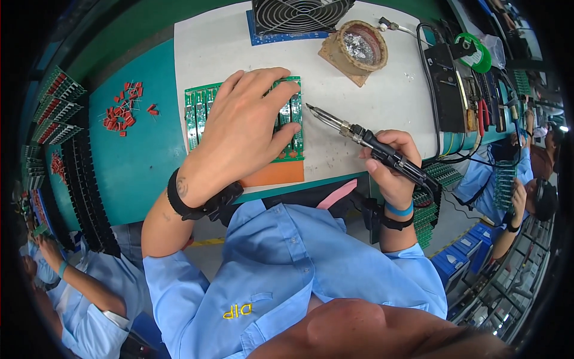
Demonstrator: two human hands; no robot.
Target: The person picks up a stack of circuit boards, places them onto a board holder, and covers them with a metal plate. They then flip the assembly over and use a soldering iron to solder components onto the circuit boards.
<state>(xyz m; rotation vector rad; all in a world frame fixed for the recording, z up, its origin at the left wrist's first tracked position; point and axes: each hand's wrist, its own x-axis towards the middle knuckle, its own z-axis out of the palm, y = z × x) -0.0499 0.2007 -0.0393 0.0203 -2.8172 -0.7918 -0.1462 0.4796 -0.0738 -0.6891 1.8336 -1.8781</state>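
My left hand (254, 116) lies spread over a green circuit board panel (296, 116) on the white sheet, fingertips near its far edge and the thumb apart from the fingers. It hides the middle of the panel. An orange board (275, 174) sticks out from under the near side of the panel. My right hand (394, 161) is closed round the black handle of a soldering iron (362, 136). The iron's bare metal tip points up and left, a little to the right of the panel and apart from it.
A pot (362, 46) with silvery metal stands at the back, beside a black fan (302, 15). Red components (122, 113) lie loose on the green mat at left, near stacked boards (58, 107). A tool holder (448, 87) is at right. Co-workers sit on both sides.
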